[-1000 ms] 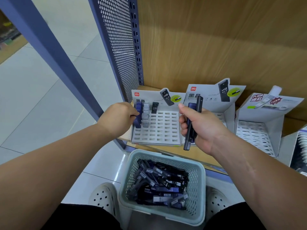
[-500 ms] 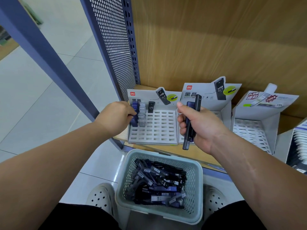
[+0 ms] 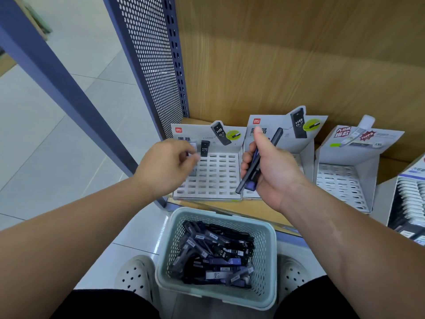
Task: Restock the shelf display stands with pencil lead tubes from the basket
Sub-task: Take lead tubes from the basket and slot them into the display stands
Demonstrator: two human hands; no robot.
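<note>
Slot-filling step | left hand [image 3: 165, 168] over left display stand [image 3: 216, 178], fingers curled, contents blurred, cannot tell | right hand [image 3: 273, 171] grips spare pencil lead tubes [image 3: 253, 173] | basket [image 3: 269, 254] near, stocked | Best seat each tube upright, filling slots in order.

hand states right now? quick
Left hand: open, fingers loosely curled, nothing seen in its grip.
Right hand: closed on a few pencil lead tubes.
</note>
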